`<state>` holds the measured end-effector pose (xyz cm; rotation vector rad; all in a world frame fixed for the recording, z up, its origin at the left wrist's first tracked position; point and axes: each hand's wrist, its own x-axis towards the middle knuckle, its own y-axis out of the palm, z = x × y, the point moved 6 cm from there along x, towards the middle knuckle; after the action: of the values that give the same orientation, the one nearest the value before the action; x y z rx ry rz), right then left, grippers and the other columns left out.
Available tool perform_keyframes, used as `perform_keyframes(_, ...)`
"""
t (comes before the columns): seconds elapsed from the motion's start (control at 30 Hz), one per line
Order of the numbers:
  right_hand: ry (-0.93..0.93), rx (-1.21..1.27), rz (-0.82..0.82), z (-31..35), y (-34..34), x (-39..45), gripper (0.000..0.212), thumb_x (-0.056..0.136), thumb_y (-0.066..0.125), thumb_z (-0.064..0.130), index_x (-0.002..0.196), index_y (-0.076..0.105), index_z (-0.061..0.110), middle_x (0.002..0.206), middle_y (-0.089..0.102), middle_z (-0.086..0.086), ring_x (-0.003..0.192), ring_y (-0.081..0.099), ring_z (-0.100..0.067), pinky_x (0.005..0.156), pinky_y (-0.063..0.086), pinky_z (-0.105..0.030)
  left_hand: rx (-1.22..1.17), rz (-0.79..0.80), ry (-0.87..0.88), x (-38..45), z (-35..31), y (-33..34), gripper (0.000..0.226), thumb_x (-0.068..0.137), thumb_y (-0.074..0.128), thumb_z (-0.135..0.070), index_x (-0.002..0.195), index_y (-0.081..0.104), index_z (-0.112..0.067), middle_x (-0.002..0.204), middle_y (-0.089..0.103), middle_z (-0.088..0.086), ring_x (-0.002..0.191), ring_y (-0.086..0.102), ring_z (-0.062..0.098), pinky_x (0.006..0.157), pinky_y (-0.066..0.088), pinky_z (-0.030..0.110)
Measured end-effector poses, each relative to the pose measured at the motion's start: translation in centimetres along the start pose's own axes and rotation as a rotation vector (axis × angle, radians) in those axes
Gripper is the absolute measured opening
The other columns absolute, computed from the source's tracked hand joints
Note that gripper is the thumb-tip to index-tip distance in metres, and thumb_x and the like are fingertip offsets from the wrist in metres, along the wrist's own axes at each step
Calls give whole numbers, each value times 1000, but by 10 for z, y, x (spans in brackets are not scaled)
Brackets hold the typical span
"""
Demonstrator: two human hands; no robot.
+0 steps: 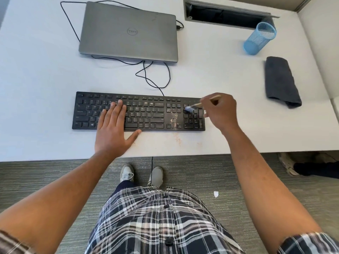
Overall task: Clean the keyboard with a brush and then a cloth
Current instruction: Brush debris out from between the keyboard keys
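A person stands at a white worktop, seen from above by a head camera. A black keyboard lies flat near the front edge of the worktop, long side parallel to that edge, its cable running back toward a closed grey Dell laptop at the rear.

The left hand rests palm down on the left half of the keyboard. Its fingers lie straight and close together across the letter keys, and the thumb is spread out to the side, its tip on the worktop just in front of the keyboard.

The right hand hovers over the right end of the keyboard. Its fingers are curled and pinch the thin wooden handle of a small brush. The handle end sticks out above the knuckles. The pale bristle tip points left and sits on the top keys of the number pad, blurred.

Pale crumbly dirt covers the arrow-key area, between the 2 hands, with a few specks on the worktop just in front.

A folded dark grey cloth lies near the right edge of the worktop, well apart from both hands. Behind it stands a blue mesh pen cup, beside an open cable tray at the rear edge.
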<state>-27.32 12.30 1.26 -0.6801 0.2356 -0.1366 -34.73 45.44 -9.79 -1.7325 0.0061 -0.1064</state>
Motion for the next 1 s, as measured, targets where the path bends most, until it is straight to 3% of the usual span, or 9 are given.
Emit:
perform_keyframes(0.13, -120, -366, -83, 6, -5, 8, 22, 83, 59, 24, 69, 73, 13, 67, 71, 6, 67, 66, -17, 59, 49, -30, 2, -2, -2, 0, 1, 1, 99, 98, 34, -76, 167, 20, -6, 177, 11, 7, 164, 5, 24, 133, 6, 48)
perform_keyframes(0.2, -165, -357, -137, 14, -11, 10, 21, 83, 59, 22, 69, 73, 13, 67, 70, 8, 67, 64, -15, 60, 45, -29, -1, -1, -4, 1, 1, 1, 99, 98, 35, -76, 167, 20, -6, 177, 11, 7, 164, 5, 24, 133, 6, 47)
perform_keyframes(0.3, -204, -209, -41, 20, -1, 11, 18, 86, 63, 19, 73, 75, 14, 68, 70, 10, 67, 64, -13, 63, 48, -30, -7, -4, -5, 0, 0, 0, 99, 98, 35, -76, 167, 21, -6, 177, 12, 7, 164, 6, 24, 133, 6, 48)
perform_keyframes(0.37, -205, -306, 8, 15, 4, 12, 18, 85, 62, 21, 72, 72, 12, 68, 69, 6, 68, 64, -17, 63, 49, -32, -3, -4, -6, 0, 0, -1, 99, 98, 34, -76, 166, 22, -6, 177, 12, 7, 164, 6, 24, 133, 7, 48)
perform_keyframes(0.47, -191, -449, -104, 10, -10, 12, 17, 83, 60, 19, 71, 68, 10, 68, 68, 4, 68, 62, -20, 65, 51, -35, 2, 0, -6, 0, 0, 0, 99, 98, 35, -76, 167, 21, -6, 177, 12, 7, 164, 6, 24, 133, 8, 49)
perform_keyframes(0.53, -175, -328, -154, 12, -16, 7, 18, 88, 60, 19, 75, 72, 16, 71, 70, 8, 70, 66, -18, 69, 54, -35, 9, 3, -6, 1, 0, 0, 99, 98, 35, -76, 167, 21, -6, 177, 11, 7, 164, 6, 24, 133, 8, 49)
perform_keyframes(0.63, -155, -84, -46, 10, 0, 2, 16, 96, 64, 24, 86, 76, 23, 70, 73, 10, 67, 72, -12, 72, 61, -39, 12, 6, -7, 1, 0, 0, 100, 98, 34, -77, 167, 20, -7, 177, 11, 7, 164, 5, 23, 133, 8, 49)
perform_keyframes(0.73, -172, -34, 34, 12, 21, 0, 17, 96, 64, 34, 93, 78, 23, 73, 75, 8, 71, 74, -15, 74, 62, -47, 7, 4, -7, 0, 0, 0, 99, 98, 35, -77, 167, 21, -6, 177, 11, 7, 164, 5, 23, 133, 7, 48)
perform_keyframes(1.0, -296, -194, -31, 43, 48, -6, 23, 99, 58, 26, 97, 78, 14, 79, 75, 2, 75, 69, -18, 75, 56, -37, 5, 2, -4, 1, 0, 0, 100, 98, 35, -77, 166, 23, -6, 177, 13, 7, 164, 8, 25, 133, 9, 49)
